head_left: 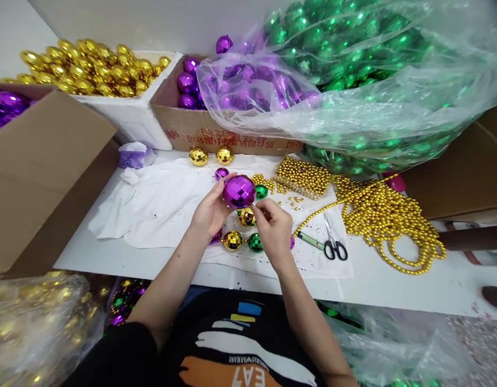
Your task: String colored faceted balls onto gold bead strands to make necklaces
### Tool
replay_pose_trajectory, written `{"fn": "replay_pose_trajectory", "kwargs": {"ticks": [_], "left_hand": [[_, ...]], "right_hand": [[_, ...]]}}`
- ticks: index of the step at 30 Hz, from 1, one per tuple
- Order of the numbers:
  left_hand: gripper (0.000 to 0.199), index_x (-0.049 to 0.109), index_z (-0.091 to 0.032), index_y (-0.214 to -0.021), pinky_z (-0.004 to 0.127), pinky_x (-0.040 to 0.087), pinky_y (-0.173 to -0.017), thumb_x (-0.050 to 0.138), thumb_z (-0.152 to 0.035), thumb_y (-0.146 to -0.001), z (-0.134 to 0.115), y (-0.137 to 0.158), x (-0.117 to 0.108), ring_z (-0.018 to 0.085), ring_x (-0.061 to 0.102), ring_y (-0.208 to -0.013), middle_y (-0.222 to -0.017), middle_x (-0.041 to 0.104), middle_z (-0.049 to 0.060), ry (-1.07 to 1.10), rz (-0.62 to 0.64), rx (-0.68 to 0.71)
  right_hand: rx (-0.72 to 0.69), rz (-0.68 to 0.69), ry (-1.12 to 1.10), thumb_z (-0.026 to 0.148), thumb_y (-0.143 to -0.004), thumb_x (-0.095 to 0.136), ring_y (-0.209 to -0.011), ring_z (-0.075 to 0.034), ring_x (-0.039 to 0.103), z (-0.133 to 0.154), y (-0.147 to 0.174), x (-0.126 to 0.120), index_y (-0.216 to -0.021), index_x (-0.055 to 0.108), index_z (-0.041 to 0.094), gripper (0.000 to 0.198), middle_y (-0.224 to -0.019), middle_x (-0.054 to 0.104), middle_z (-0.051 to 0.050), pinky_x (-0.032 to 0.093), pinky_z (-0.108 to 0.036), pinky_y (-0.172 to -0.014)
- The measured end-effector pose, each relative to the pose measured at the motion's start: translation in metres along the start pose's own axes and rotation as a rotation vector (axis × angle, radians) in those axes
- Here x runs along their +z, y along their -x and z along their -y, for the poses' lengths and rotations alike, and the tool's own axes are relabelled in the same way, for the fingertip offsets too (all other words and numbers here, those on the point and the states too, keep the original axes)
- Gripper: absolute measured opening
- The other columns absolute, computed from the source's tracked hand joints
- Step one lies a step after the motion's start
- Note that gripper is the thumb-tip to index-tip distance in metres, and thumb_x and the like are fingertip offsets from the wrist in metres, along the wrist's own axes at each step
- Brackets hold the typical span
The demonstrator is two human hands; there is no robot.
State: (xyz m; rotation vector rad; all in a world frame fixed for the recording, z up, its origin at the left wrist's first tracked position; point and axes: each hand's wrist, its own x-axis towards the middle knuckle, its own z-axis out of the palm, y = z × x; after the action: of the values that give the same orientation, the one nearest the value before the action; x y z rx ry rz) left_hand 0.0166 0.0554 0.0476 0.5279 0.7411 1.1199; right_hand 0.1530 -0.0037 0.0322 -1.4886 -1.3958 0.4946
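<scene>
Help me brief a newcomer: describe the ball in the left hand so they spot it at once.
Find the white table, then the white cloth in front of the cardboard box with red print. Above the cloth, the left hand holds the large purple ball. It looks much bigger than the small purple ball just beyond it.

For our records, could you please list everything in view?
Table: one, white, centre
Cloth: one, white, on table
Large bauble: one, purple, held above cloth
Other baubles: about nine, gold, green, purple, centre
Small beads: many, gold, on cloth
Bead strings: many, gold, right
Scissors: one, black handles, right
Cutter, apparently: one, green, beside scissors
Packet: one, purple, back left
Foam box: one, white, back left
Cardboard boxes: three visible, brown, left, back, right
Stored baubles: many, gold, purple, green, boxed or bagged
Plastic bags: several, clear, back and below
Shirt: one, black, bottom
Left hand, right hand: two, bare, at bauble
</scene>
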Motion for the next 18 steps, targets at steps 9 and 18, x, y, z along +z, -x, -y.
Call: {"fn": "replay_pose_trajectory", "kwargs": {"ticks": [9, 18], "left_hand": [[0.028, 0.071, -0.018, -0.115, 0.041, 0.044, -0.110, 0.049, -0.017, -0.098, -0.041, 0.001, 0.057, 0.027, 0.046, -0.140, -0.130, 0.067, 0.005, 0.046, 0.045, 0.275], [0.041, 0.067, -0.017, -0.121, 0.038, 0.051, -0.099, 0.034, -0.008, -0.099, -0.048, 0.005, 0.104, 0.026, 0.056, -0.130, -0.129, 0.067, 0.002, 0.011, 0.343, 0.198]], "right_hand": [[-0.157, -0.041, 0.020, 0.019, -0.091, 0.051, -0.102, -0.021, 0.061, 0.019, -0.026, -0.042, -0.118, 0.066, 0.023, 0.031, -0.113, 0.069, -0.008, 0.049, -0.035, -0.081], [0.099, 0.142, -0.537, 0.036, -0.092, 0.061, -0.042, -0.006, 0.038, 0.029, -0.056, -0.071, -0.088, 0.074, 0.020, 0.020, -0.048, 0.049, 0.006, 0.025, -0.022, -0.042]]}}
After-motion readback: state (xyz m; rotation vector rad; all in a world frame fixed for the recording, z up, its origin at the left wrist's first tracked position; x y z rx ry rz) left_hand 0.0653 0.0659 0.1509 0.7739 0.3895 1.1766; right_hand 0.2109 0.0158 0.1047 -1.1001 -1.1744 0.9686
